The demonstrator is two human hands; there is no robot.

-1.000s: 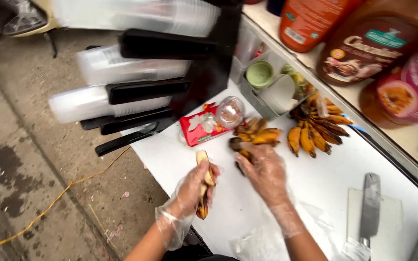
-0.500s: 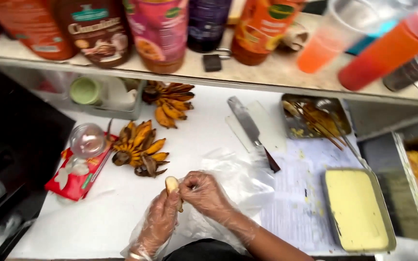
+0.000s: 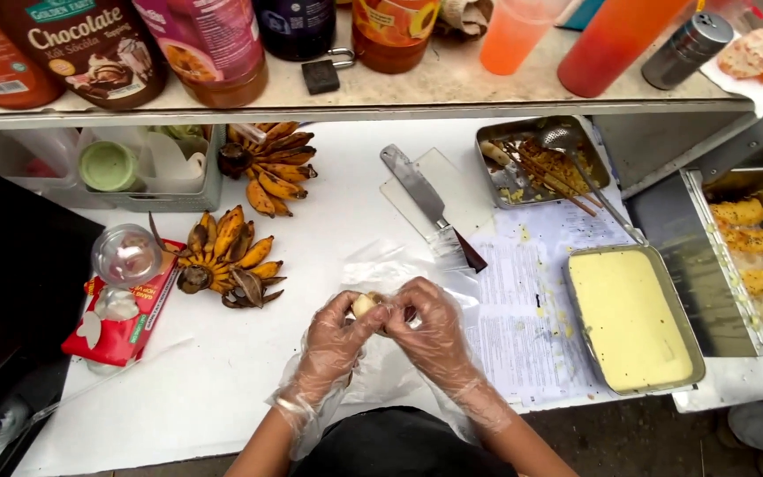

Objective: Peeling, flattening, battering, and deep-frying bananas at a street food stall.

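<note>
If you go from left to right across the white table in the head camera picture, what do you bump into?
Red packet → banana bunch → left hand → peeled banana → right hand → tray of yellow batter → fried pieces.

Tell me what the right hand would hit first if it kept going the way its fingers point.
The right hand points left, so it would first meet the peeled banana it already touches, then the left hand right behind it, though depth is hard to judge.
</note>
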